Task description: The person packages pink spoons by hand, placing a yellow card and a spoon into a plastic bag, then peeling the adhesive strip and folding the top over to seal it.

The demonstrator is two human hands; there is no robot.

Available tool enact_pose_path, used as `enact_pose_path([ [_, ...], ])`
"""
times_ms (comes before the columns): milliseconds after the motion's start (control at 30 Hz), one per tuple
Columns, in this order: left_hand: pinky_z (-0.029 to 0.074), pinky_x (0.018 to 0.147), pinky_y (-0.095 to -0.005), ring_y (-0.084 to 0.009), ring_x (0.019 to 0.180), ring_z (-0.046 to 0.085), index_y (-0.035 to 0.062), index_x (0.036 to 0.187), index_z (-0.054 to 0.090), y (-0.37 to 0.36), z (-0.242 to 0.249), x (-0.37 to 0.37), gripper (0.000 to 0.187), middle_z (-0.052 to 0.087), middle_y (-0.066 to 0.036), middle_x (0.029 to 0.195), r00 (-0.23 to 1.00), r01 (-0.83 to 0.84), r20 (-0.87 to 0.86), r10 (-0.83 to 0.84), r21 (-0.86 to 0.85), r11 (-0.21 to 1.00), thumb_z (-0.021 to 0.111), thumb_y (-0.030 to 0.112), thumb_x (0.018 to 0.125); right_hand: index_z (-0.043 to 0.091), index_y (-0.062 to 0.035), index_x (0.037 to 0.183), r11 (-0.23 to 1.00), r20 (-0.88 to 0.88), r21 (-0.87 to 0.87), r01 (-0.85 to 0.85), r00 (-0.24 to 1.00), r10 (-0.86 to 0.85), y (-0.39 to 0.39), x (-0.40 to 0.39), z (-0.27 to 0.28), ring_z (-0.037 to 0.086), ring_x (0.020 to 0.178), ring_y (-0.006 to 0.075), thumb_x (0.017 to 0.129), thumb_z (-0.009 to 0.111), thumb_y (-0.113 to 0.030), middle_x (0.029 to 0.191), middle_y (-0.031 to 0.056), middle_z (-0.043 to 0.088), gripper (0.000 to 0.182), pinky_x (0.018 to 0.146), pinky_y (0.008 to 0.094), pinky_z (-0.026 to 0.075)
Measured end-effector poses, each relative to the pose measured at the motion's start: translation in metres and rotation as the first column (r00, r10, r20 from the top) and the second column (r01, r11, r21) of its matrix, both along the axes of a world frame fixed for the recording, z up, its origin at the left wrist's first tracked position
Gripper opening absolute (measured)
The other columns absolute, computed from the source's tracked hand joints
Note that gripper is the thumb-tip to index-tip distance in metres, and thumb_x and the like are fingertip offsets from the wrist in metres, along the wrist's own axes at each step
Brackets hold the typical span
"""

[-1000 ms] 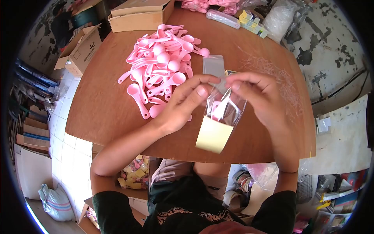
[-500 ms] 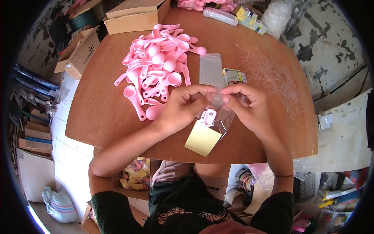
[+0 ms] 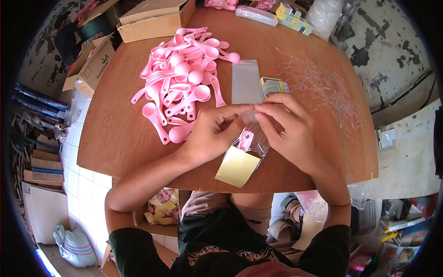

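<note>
My left hand (image 3: 213,131) and my right hand (image 3: 287,127) meet over the table, each pinching the top end of a clear plastic bag (image 3: 261,144). Inside the bag lies a pink measuring spoon (image 3: 245,140), only its handle end showing, with a yellow card (image 3: 237,167) below it. Just beyond my fingers rests a stack of flat clear bags (image 3: 246,82). A small printed box (image 3: 273,86) sits by my right fingertips. Left of my left hand spreads a heap of pink measuring spoons (image 3: 184,76).
Thin clear plastic strips (image 3: 330,90) litter the right of the wooden table (image 3: 115,134). Cardboard boxes (image 3: 154,23) stand at the back left, and small yellow-white boxes (image 3: 293,19) at the back. Below the front edge, a carton holds packed yellow cards (image 3: 162,210). A person bends at the far left.
Both hands keep their pinch at the bag's top, with my right fingers slightly shifted. The whole view has moved a little, and the person at the far left shows more.
</note>
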State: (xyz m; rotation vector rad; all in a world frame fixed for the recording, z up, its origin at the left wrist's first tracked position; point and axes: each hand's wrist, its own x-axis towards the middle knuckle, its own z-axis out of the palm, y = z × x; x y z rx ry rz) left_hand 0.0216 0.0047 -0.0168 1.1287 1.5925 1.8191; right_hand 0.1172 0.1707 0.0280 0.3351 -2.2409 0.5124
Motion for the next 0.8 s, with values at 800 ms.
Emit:
enact_pose_path([
  [800, 0.048, 0.063, -0.0219, -0.0071, 0.078, 0.063, -0.0040, 0.125, 0.057, -0.008, 0.014, 0.003, 0.042, 0.071, -0.013, 0.089, 0.946, 0.038, -0.314, -0.080, -0.140, 0.989, 0.053, -0.009, 0.083, 0.062, -0.0028, 0.070, 0.975, 0.212, -0.216, -0.048, 0.973, 0.095, 0.010, -0.007, 0.007, 0.058, 0.060, 0.0135, 0.065, 0.070, 0.000, 0.071, 0.0028, 0.058, 0.010, 0.052, 0.0239, 0.045],
])
